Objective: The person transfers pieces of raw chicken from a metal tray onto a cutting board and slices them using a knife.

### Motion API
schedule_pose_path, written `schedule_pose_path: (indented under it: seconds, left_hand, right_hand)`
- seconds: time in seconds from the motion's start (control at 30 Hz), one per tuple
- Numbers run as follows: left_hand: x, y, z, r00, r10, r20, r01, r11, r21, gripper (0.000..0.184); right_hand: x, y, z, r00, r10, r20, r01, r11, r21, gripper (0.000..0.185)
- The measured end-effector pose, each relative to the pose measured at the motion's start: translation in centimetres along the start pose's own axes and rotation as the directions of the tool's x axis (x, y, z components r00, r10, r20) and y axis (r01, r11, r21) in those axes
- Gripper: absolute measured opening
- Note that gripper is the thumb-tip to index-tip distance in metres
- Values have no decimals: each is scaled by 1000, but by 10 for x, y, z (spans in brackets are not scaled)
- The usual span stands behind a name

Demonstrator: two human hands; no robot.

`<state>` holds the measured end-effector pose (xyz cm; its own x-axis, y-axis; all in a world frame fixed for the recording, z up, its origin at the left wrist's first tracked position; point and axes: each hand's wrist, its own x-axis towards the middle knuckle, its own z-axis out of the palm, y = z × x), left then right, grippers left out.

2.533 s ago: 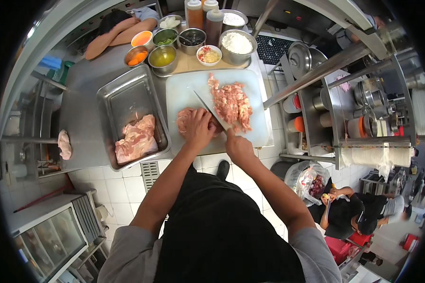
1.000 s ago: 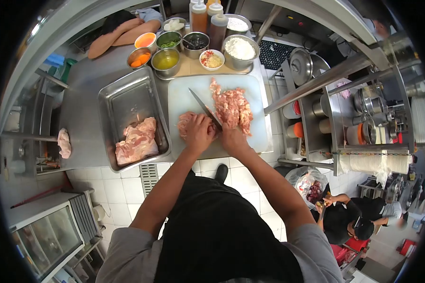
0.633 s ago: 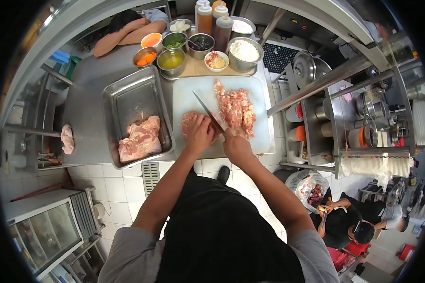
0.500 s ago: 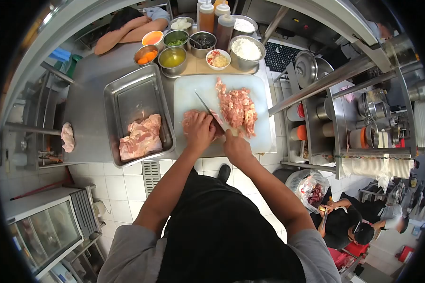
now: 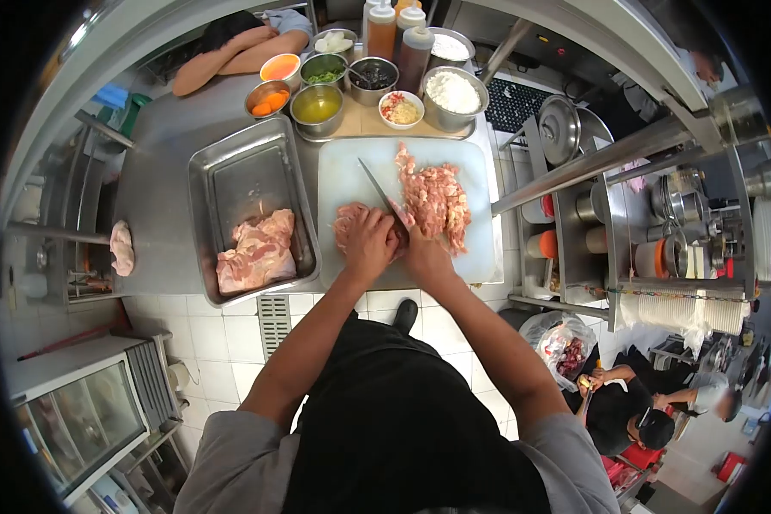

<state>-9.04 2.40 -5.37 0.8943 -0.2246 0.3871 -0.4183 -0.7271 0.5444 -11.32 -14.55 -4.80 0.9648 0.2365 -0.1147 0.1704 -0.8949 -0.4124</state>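
On the white cutting board [image 5: 351,163], my left hand [image 5: 373,244] presses with bent fingers on a piece of raw meat [image 5: 348,219], partly covering it. My right hand [image 5: 428,259] is closed around the handle of a knife [image 5: 376,184], which the fingers hide. The blade points away from me and to the left, between the held meat and a heap of chopped raw meat [image 5: 437,197]. A bit of meat clings near the blade's heel. Left of the board, a metal tray [image 5: 210,163] holds larger raw meat pieces [image 5: 257,253].
Behind the board stand metal bowls, including one of white powder [image 5: 454,92] and one of yellow liquid [image 5: 317,107], plus squeeze bottles [image 5: 415,56]. A person's folded arms [image 5: 236,56] rest at the far table edge. A cloth [image 5: 122,248] hangs at the left edge.
My right hand and the knife have slid a little forward, with the blade closer against the chopped heap. My left hand stays on the meat. The whole view has shifted slightly.
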Motion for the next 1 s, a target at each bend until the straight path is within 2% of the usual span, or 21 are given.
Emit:
schedule_pose_path:
  seconds: [0.1, 0.2, 0.3, 0.4, 0.53, 0.6, 0.67, 0.77, 0.87, 0.93, 1.0]
  left_hand:
    - [-1, -7, 9, 999, -14, -38, 13, 999, -48, 17]
    - [-3, -6, 1, 999, -32, -25, 29, 993, -114, 19]
    - [-5, -7, -1, 999, -33, 25, 35, 995, -95, 27]
    - [-4, -7, 0, 998, 34, -57, -35, 999, -28, 28]
    - [-4, -5, 2, 999, -1, -39, 0, 1000, -18, 24]
    - [-3, -6, 1, 1000, -23, -14, 23, 1000, -3, 22]
    - [-3, -7, 4, 999, -12, -45, 11, 999, -31, 20]
    - [-2, -7, 6, 998, 2, -65, -4, 999, -37, 17]
    - [0, -3, 2, 998, 3, -58, -6, 999, -35, 16]
    - [-1, -1, 1, 999, 2, -51, -3, 1000, -22, 17]
    - [-2, -3, 3, 999, 14, -46, -14, 1000, 3, 17]
  right_hand:
    - [16, 23, 0, 993, -108, 53, 107, 994, 18, 31]
    - [-8, 28, -15, 993, -49, -112, 68, 982, 175, 28]
    - [-29, -2, -33, 997, 0, -76, 8, 995, 100, 22]
    - [-28, -20, -27, 997, 41, 58, -44, 997, 60, 23]
    - [-48, -13, -20, 992, 77, 103, -78, 997, 9, 26]
    - [-82, -4, -27, 994, 46, 98, -45, 999, -10, 30]
    - [-112, -3, -43, 950, 170, 262, -151, 984, -90, 43]
    - [-134, 1, -51, 901, 242, 360, -222, 970, -97, 47]
    - [-98, -4, -36, 953, 173, 247, -168, 985, -40, 44]
    - [-49, 3, -5, 995, 39, 97, -41, 999, 16, 41]
    - [4, -11, -1, 998, -7, -54, 10, 998, 55, 38]
